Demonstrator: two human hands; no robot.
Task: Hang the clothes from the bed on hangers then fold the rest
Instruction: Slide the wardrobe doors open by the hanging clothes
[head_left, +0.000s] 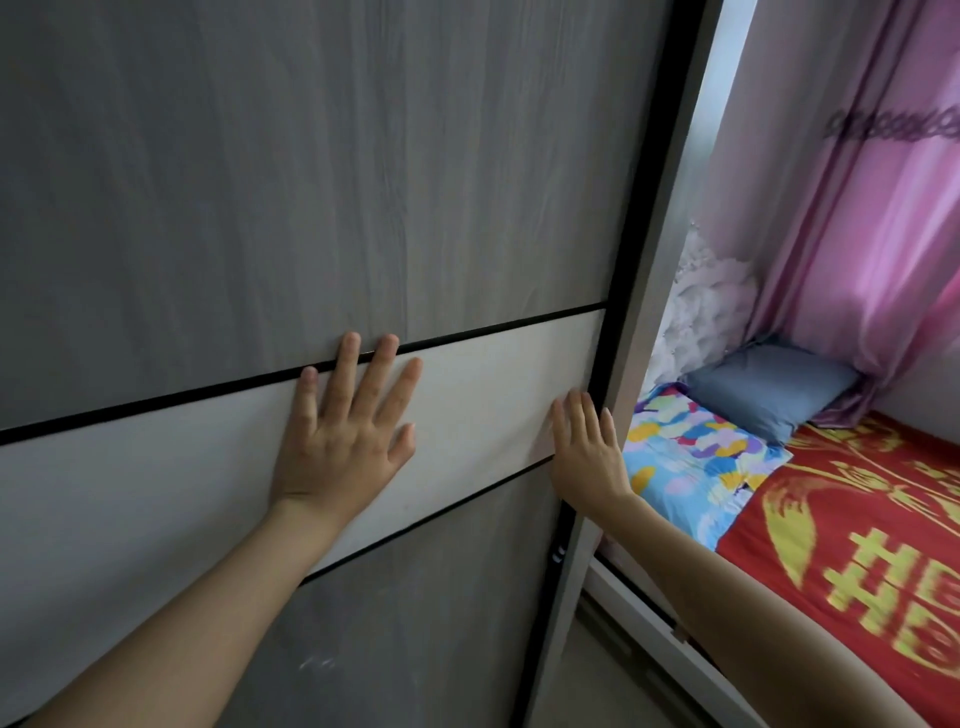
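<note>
Wardrobe door (311, 182) is filling left and centre, blocking all reach inward. Its black edge is sitting just beside the frame post (649, 322). Open room is lying right of the post, above the bed (857, 545). Pink curtain (872, 234) is closing off the far side.

We face the wardrobe door (260, 182), grey wood grain crossed by a pale band (156, 493) edged with black strips. Our left hand (343, 441) lies flat on that band, fingers spread. Our right hand (587, 452) rests with straight fingers at the door's black right edge. To the right we see the bed (857, 545), covered in red with yellow figures, a many-coloured cloth (691, 457) spread flat just beside its blue pillow (769, 389).
</note>
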